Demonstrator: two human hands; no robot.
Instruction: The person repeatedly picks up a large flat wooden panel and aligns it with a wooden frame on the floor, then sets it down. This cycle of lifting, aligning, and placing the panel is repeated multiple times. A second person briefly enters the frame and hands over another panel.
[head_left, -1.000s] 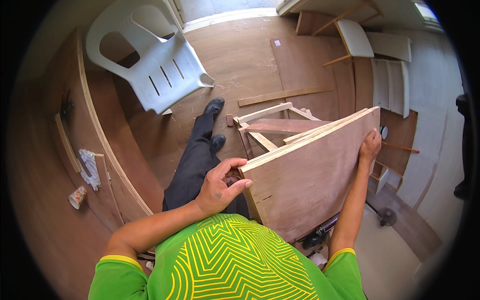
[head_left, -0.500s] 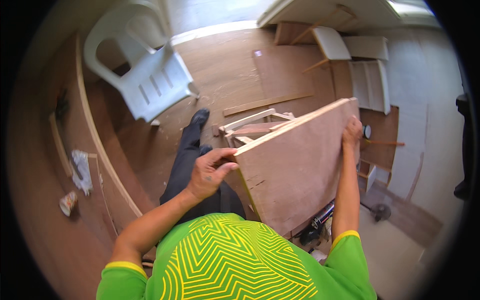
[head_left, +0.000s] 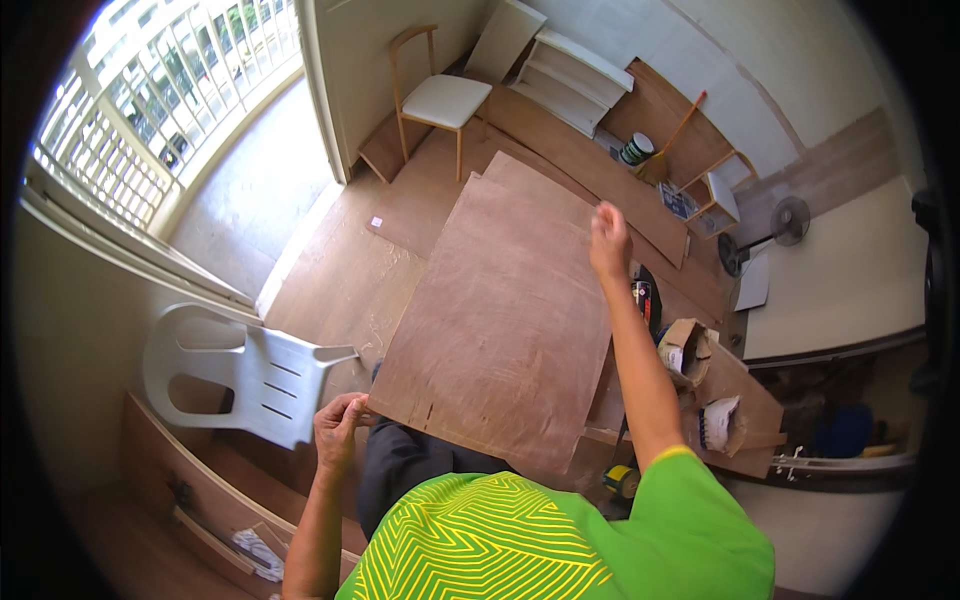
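Note:
A large brown plywood panel (head_left: pixel 500 310) lies before me, its broad face turned up. My left hand (head_left: pixel 340 432) is closed on its near left corner, thumb and fingers pinching the edge. At the far right edge of the panel is my right hand (head_left: pixel 610 242), fingers curled and closed at that edge; the panel and the hand itself hide the fingertips' grip. Whatever supports the panel is covered by it. My dark trousers show at its near side.
A white plastic chair (head_left: pixel 265 375) stands at left, beside a long wooden board structure (head_left: pixel 215 480). Far off are a wooden chair with a pale seat (head_left: pixel 445 100) and a white shelf unit (head_left: pixel 570 85). At right are a broom (head_left: pixel 655 165), a fan (head_left: pixel 790 220) and an opened carton (head_left: pixel 685 350).
The panel has gone from steeply tilted to flatter, hiding the wooden frame behind it. My left hand has moved down and left along with its corner. The view has turned right.

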